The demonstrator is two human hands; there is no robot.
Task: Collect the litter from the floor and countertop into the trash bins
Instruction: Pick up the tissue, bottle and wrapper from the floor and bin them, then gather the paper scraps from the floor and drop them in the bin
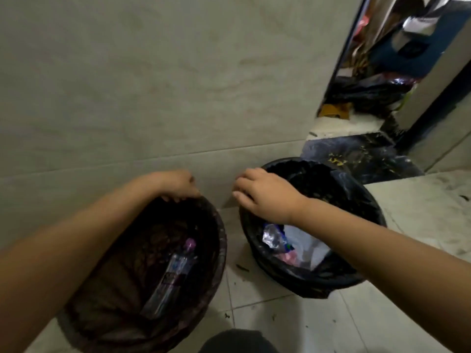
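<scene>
Two round trash bins stand side by side on the tiled floor against a pale wall. The left bin [216, 238] is dark brown and holds a clear plastic bottle [173, 273] with a purple cap. My left hand [178, 186] grips its far rim. The right bin [367, 207] is lined with a black bag and holds a crumpled silver wrapper [274, 236], white paper [308, 247] and a pink scrap. Over its left rim hovers my right hand [262, 193], fingers curled loosely with nothing seen in them.
A dark stone threshold [356, 154] with yellow specks lies behind the right bin. Beyond it, a doorway opens onto black bags [369, 91] and clutter. Small dark bits [242, 267] dot the floor tiles between the bins. My knee [237, 342] shows at the bottom edge.
</scene>
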